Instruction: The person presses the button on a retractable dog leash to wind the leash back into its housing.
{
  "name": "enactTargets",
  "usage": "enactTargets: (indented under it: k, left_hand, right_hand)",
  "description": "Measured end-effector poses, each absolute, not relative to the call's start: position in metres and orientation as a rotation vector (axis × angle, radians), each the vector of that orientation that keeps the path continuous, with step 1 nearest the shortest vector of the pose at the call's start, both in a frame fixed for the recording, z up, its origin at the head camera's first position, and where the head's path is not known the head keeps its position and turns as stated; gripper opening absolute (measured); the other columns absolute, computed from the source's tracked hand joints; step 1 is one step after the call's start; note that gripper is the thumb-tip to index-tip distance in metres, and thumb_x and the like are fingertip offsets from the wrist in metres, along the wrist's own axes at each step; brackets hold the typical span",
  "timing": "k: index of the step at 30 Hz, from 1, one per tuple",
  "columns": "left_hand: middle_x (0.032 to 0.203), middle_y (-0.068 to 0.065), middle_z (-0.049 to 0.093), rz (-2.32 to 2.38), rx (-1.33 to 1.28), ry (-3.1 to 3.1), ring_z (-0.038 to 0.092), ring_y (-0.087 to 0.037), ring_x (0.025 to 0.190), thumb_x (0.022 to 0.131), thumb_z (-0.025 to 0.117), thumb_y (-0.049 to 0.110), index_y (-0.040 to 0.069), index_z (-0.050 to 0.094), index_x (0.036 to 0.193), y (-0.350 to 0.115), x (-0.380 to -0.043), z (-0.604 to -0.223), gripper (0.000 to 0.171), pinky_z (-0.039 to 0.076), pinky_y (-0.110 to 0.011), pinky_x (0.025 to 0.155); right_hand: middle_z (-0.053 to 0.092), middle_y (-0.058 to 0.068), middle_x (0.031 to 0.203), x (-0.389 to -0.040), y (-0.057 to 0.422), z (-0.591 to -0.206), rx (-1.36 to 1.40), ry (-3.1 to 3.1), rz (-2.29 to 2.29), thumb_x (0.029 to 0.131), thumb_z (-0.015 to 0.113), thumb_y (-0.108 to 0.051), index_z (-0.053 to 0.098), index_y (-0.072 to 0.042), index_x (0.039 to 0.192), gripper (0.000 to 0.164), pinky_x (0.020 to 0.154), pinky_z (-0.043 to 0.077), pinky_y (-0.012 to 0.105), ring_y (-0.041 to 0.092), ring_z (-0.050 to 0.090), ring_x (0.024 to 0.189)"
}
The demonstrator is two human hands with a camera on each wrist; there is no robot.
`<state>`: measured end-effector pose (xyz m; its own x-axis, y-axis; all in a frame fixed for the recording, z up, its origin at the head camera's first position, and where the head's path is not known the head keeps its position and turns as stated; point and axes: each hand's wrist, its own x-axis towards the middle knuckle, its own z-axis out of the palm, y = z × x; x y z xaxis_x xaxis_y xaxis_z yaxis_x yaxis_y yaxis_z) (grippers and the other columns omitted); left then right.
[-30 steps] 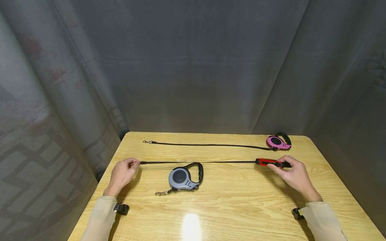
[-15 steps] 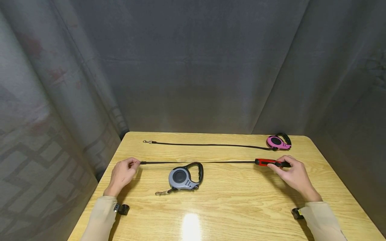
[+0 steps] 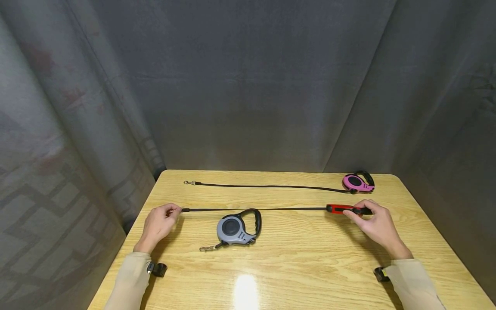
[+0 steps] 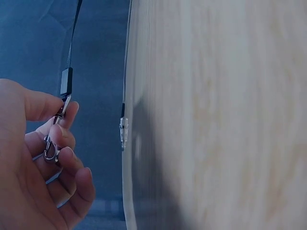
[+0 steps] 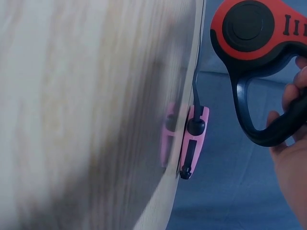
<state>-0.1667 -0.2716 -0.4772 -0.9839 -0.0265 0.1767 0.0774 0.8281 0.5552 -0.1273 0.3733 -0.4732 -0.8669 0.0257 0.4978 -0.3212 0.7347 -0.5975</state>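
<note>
A red and black retractable dog leash (image 5: 288, 19) is held above the table by its black loop handle (image 5: 244, 103), which my right hand (image 3: 377, 221) grips. Its black strap (image 3: 292, 209) runs taut across to the left. At the strap's other end my left hand (image 3: 158, 224) pinches the silver clip (image 4: 58, 120) between thumb and fingers, just below a black sleeve (image 4: 66, 81). Under the strap, nearer to me, lies a grey retractable leash (image 3: 232, 228) with its bronze-coloured clip (image 3: 207, 248) pointing left and its strap nearly all wound in.
Along the table's far edge lies a pink retractable leash (image 3: 354, 183). Its black strap (image 3: 267, 186) is drawn out leftward to a silver clip (image 3: 189, 182). The wooden table (image 3: 310, 267) is bordered by grey curtains (image 3: 248, 86) behind and at the sides.
Both hands have barely moved. The red leash's body has shifted very slightly left, and the left hand very slightly right. The grey and pink leashes have stayed in place.
</note>
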Motion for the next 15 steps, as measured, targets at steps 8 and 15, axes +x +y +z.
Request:
enactTargets:
  k: [8,15]
  left_hand:
    - [0.09,-0.005,0.077,-0.867,-0.06,-2.826,0.06,-0.015,0.073,0.107,0.061,0.032,0.011,0.082,0.107,-0.2718,-0.1672,-0.4768,0.029,0.045,-0.035,0.07]
    - [0.095,-0.007,0.079,-0.856,-0.057,-2.835,0.063,-0.016,0.077,0.107,0.063,0.032,0.011,0.082,0.108,-0.2698,-0.1678,-0.4782,0.028,0.046,-0.035,0.072]
  right_hand:
    - [0.069,0.003,0.085,-0.1271,0.3723,-0.4728,0.219,-2.456,0.965,0.079,0.094,-0.01,0.071,-0.015,0.086,0.024,0.066,0.035,0.016,0.002,0.047,0.072]
    - [0.066,-0.006,0.084,-0.1292,0.371,-0.4752,0.227,-2.469,0.964,0.079,0.094,-0.011,0.071,-0.018,0.085,0.025,0.069,0.036,0.015,0.003,0.048,0.073]
